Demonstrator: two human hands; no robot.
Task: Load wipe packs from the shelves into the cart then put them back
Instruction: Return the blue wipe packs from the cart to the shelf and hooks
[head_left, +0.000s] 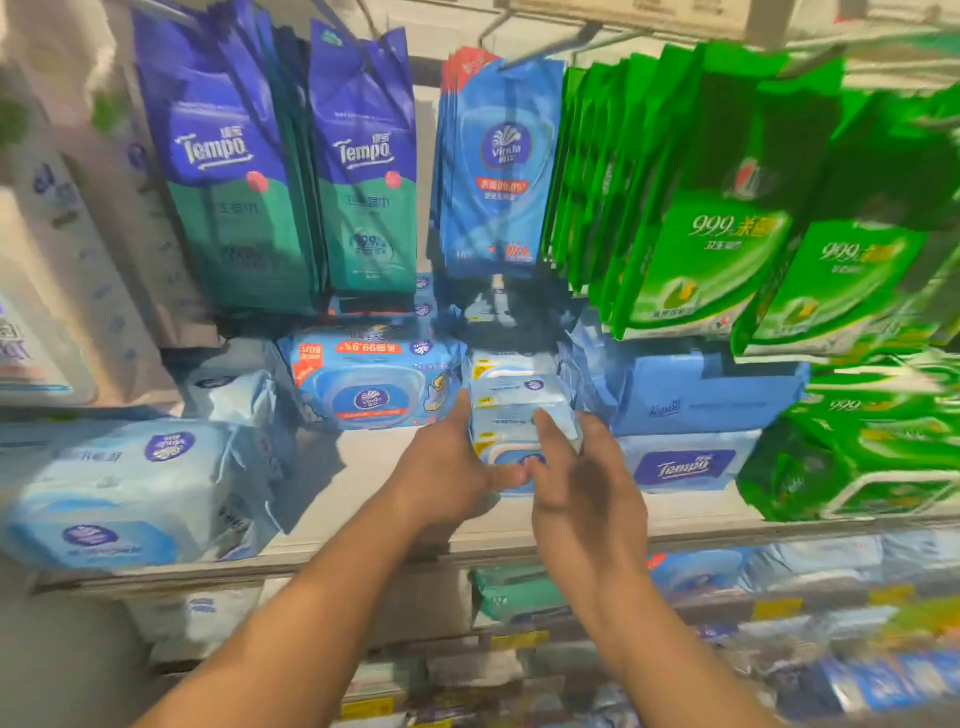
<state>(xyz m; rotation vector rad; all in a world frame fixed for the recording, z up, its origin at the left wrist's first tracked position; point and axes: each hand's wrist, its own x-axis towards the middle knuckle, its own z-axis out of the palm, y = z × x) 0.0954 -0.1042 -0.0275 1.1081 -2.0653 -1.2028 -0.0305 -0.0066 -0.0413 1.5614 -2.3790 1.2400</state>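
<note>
A stack of small pale-blue wipe packs (511, 410) stands on the white shelf (374, 467), in the middle. My left hand (452, 467) holds the stack's left side and front, thumb reaching under its lower edge. My right hand (576, 478) grips the right side, fingers laid over the top pack. Both thumbs meet in front of the lowest pack. No cart is in view.
A blue Vinda pack (371, 382) lies left of the stack and a Tempo pack (685, 465) lies right of it. Hanging Tempo (223, 171), Vinda (501, 166) and green pouches (717, 208) crowd above. Larger Vinda packs (119, 493) sit far left, green packs (857, 457) far right.
</note>
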